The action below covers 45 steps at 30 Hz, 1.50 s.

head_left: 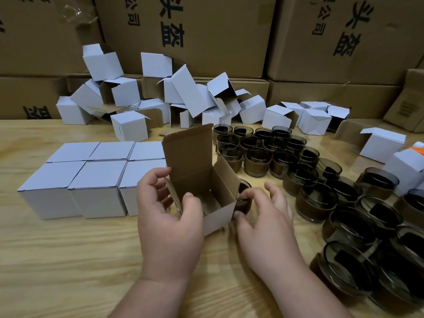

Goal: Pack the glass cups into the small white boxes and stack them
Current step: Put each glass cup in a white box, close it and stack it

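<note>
My left hand [168, 216] grips an open small white box [219, 215] at the table's middle, thumb over its front rim; the lid flap stands upright and the inside looks empty. Just right of the box, my right hand [266, 216] grips a dark glass cup [244, 198], fingers curled round its rim, with the cup partly hidden behind the box. Several closed white boxes [96, 180] sit packed in rows on the left. Many dark glass cups [319, 187] crowd the table's right side.
A heap of open, empty white boxes [160, 99] lies at the back of the wooden table [68, 260]. More white boxes [380, 145] stand at the far right. Large brown cartons [206, 42] wall off the back.
</note>
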Tool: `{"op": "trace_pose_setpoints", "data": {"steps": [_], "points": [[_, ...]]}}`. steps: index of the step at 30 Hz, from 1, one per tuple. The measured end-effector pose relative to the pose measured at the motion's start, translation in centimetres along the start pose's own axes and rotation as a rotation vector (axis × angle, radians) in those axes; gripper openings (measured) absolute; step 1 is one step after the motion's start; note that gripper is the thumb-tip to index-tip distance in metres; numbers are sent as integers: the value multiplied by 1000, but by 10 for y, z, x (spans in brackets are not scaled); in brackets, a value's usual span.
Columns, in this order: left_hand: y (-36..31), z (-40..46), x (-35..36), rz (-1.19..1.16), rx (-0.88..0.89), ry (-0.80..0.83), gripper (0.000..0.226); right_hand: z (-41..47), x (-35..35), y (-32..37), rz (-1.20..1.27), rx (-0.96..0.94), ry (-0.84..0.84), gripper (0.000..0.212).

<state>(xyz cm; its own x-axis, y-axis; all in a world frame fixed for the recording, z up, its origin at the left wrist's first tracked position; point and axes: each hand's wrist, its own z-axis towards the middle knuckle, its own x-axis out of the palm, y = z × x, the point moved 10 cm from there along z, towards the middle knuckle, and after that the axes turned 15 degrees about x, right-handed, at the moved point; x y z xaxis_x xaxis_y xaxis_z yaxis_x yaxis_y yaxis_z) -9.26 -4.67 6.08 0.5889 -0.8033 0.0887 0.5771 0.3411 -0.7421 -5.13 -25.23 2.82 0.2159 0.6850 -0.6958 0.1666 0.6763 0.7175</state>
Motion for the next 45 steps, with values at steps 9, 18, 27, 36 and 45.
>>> {"op": "trace_pose_setpoints", "data": {"steps": [9, 18, 27, 36, 45], "points": [[4, -2, 1, 6, -14, 16, 46, 8, -25, -23, 733, 171, -75, 14], [11, -6, 6, 30, -62, 57, 44, 2, -32, -16, 1418, 207, 94, 33], [9, -18, 28, 22, -74, 229, 47, -50, -74, 40, 673, -482, -215, 27], [2, -17, 40, -22, -33, 353, 39, -74, -60, 63, 503, -682, -238, 30], [14, -24, 43, -145, -117, 329, 32, -49, -45, 45, 432, -439, -234, 22]]}}
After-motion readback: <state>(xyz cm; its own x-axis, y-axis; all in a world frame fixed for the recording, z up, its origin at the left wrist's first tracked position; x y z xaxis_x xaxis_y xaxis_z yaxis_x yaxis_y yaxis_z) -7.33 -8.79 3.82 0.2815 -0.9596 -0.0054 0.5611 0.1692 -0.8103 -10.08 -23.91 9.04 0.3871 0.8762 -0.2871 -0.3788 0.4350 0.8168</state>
